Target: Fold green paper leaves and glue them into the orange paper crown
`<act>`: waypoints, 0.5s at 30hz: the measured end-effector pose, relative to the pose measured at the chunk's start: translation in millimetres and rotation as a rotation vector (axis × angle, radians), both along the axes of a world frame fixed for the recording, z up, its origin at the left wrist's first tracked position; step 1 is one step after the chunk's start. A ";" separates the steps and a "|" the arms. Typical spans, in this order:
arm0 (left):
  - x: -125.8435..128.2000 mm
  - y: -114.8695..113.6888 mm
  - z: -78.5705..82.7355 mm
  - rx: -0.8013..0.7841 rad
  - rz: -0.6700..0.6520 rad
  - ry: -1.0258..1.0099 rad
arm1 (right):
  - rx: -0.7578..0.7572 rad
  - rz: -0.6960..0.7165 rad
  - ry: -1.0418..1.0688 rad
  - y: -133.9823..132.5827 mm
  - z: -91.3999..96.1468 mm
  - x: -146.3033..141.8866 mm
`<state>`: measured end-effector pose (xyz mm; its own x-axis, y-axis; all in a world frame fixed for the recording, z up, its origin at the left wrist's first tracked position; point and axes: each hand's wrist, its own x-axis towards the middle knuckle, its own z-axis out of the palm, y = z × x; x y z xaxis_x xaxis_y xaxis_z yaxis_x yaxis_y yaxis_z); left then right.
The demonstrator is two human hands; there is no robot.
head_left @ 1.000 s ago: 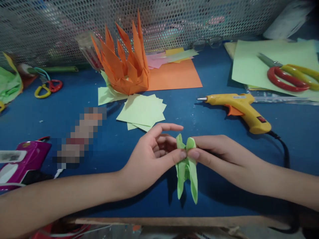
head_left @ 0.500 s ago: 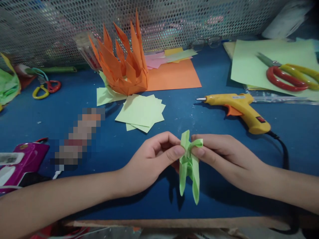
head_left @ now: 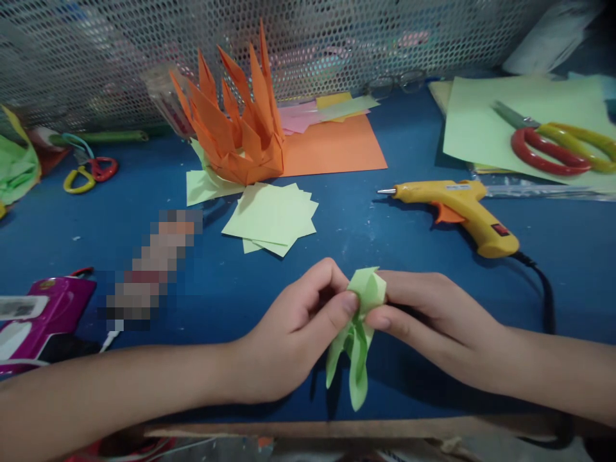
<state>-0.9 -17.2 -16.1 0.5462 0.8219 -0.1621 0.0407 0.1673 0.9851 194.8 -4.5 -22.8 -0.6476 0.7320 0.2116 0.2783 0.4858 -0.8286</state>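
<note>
Between my hands, above the front of the blue table, is a folded light-green paper piece (head_left: pixel 357 359) with two long pointed flaps hanging down. My left hand (head_left: pixel 308 327) pinches its left side, thumb in front and fingers bent behind. On the other side my right hand (head_left: pixel 433 314) grips the paper's right edge between thumb and fingers. The fingertips behind the paper are hidden. Just beyond lies a fanned stack of light-green paper squares (head_left: pixel 274 215). Behind that stack stands an orange folded-paper form (head_left: pixel 245 144) with tall spikes.
A yellow glue gun (head_left: pixel 452 199) lies to the right, its cord running forward. Large scissors (head_left: pixel 553 144) rest on green sheets (head_left: pixel 471 122); smaller scissors (head_left: pixel 91 173) lie left. An orange sheet (head_left: pixel 337 147), purple device (head_left: pixel 52 314) and perforated metal panel (head_left: pixel 337 38) are also present.
The green paper piece has turned and tilted, its hanging flaps swinging left and its upper part now showing a broad face. Both hands keep hold, with the right fingers shifted slightly lower.
</note>
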 end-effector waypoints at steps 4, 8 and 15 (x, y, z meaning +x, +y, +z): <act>0.6 -2.0 -0.2 0.000 0.011 0.004 | -0.029 0.013 0.009 -0.7 2.0 -0.8; -0.1 -1.3 -1.5 -0.010 0.035 0.028 | -0.058 0.054 0.025 -0.9 2.1 -1.5; -0.4 1.0 -2.5 -0.033 0.041 -0.012 | -0.109 0.024 0.050 2.0 3.2 -2.0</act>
<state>-1.3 -16.2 -18.6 0.5139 0.8380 -0.1835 0.0213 0.2014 0.9793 192.7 -2.5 -19.6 -0.6561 0.7367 0.1637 0.2247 0.3978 -0.8895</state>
